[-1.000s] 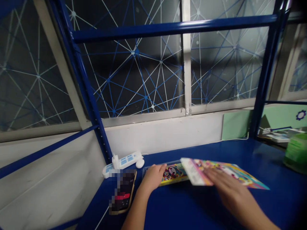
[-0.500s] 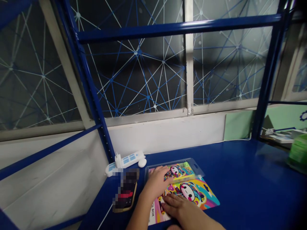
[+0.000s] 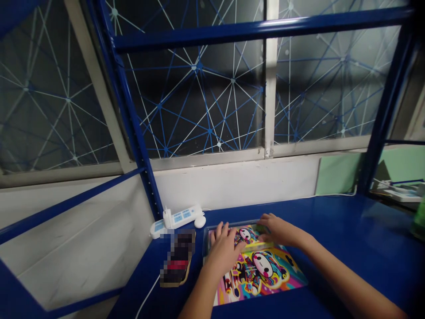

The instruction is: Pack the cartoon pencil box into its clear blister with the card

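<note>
A colourful pencil box (image 3: 246, 234) with a cartoon bear print lies in a clear plastic shell on the blue table. Its flat printed card (image 3: 262, 270) extends toward me, showing the same bear on a skateboard. My left hand (image 3: 225, 246) rests over the box's left end, fingers spread and thumb near the front edge. At the right end is my right hand (image 3: 278, 229), fingers over the far edge and thumb at the near side, gripping it. The hands partly cover both ends of the box.
Left of the package lies a phone (image 3: 179, 259), partly blurred out, with a white cable beside it. A white power strip (image 3: 181, 218) and a small round white object (image 3: 199, 222) sit behind. A blue metal frame (image 3: 141, 168) surrounds the table (image 3: 338, 248).
My right hand has left the printed card and moved up and right to the box's right end. The card's bear is now uncovered. My left hand's fingers have spread. The view has shifted slightly.
</note>
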### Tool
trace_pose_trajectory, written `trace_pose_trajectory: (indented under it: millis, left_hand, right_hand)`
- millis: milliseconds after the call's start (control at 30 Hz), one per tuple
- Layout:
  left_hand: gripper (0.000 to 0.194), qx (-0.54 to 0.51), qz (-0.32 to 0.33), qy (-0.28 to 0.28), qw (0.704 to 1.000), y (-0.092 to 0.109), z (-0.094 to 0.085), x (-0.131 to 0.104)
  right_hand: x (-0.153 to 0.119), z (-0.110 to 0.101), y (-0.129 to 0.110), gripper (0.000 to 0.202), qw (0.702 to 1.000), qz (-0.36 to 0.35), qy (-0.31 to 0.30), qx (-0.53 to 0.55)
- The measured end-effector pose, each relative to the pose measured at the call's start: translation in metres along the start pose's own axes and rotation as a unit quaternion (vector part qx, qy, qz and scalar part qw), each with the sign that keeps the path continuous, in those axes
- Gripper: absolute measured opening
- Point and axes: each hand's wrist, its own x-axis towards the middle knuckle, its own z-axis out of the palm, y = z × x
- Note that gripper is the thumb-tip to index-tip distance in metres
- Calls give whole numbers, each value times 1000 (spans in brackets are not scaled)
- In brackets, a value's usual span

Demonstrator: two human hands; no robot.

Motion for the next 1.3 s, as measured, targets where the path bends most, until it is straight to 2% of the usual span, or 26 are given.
trace_pose_trajectory:
  millis: [167,300,567,733,867,1067,1233,1300]
  left_hand:
    - [69,18,-25,0,1000,2,8,3]
    - [72,22,-34,-5,999,3,8,3]
    - [74,21,-55,-1,998,-1,7,5]
    - [67,39,-55,41,997,-2,6,6]
    - [57,55,-50,89,993,-9,-6,6]
    - [56,57,-42,126,990,-27,-22,8]
    - [35,51,-1,187,981,-16,-33,4]
    - [36,49,13,211,976,-6,-40,-4]
  right_hand:
    - [6,14,18,68,1000,5,-31,-1]
    - [10,17,23,78,999,15,-35,11]
    - [12,21,25,72,1000,20,-3,23]
    - [10,22,22,74,999,15,32,34]
    - [3,21,16,73,997,18,60,54]
    - [-2,19,7,63,991,20,94,97]
    - [-8,7,-10,46,986,-23,134,101]
    - [-19,-1,-17,34,983,-34,147,102]
